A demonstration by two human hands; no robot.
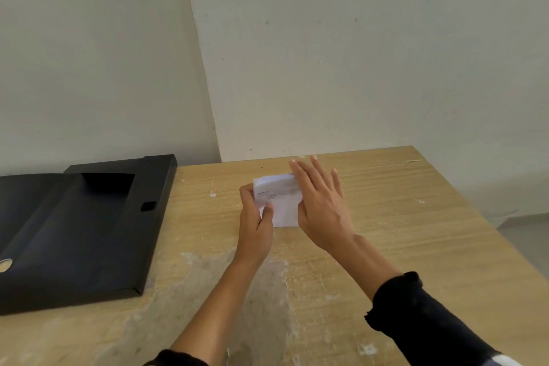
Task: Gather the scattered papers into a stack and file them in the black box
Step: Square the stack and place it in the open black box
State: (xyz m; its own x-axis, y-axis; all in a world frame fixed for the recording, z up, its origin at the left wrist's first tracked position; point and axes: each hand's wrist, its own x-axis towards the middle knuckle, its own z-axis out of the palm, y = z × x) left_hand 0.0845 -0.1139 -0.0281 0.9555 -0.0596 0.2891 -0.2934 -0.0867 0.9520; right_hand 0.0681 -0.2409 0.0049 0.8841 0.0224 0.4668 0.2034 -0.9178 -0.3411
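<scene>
At the left the black box (80, 235) lies open on the table (386, 217), with no paper visible inside. Near the table's middle, the left hand (255, 226) pinches the papers (280, 202) at their left edge, thumb on top. The right hand (319, 208) lies flat and open against their right side, fingers spread. No loose sheets show elsewhere, so gathering looks finished; squaring up and filing remain.

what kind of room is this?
Probably a bare office or workroom corner: a worn wooden table against plain white walls, an open black box on it, both hands squaring up papers. Nothing else shows.
</scene>
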